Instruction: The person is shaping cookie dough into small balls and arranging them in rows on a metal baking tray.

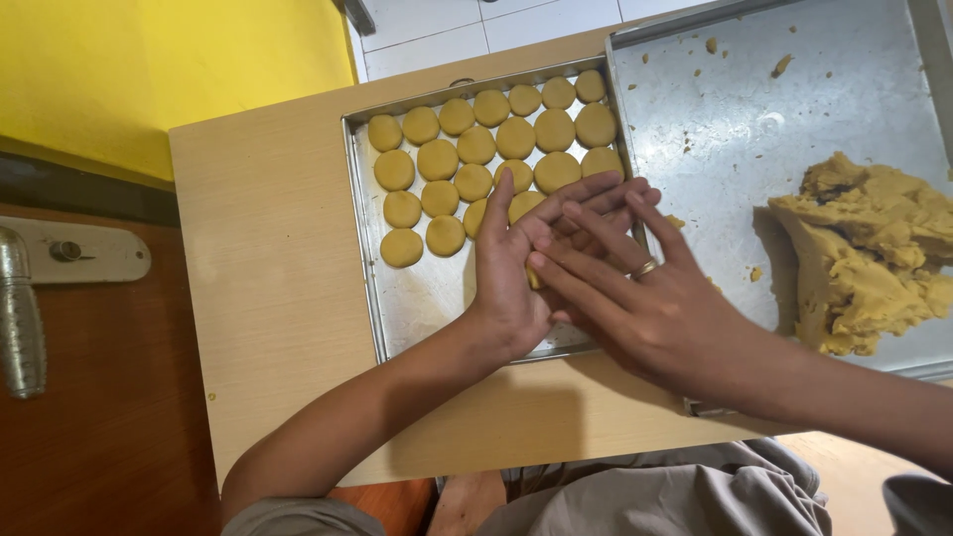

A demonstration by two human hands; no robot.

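My left hand point(516, 273) and my right hand point(650, 303) are pressed palm against palm above a metal baking tray point(417, 298). A small piece of yellow dough point(535, 281) shows between the palms, mostly hidden. A ring sits on a finger of my right hand. Several flat round dough discs point(476, 146) lie in rows in the far part of the tray, just beyond my fingertips. A large lump of the same yellow dough point(864, 253) rests to the right of my right hand on a bigger metal tray point(754, 129).
Both trays lie on a light wooden board point(268, 258). Crumbs of dough dot the bigger tray. A dark wooden surface with a metal fitting point(60, 258) is at the left. A yellow wall and white tiles lie beyond.
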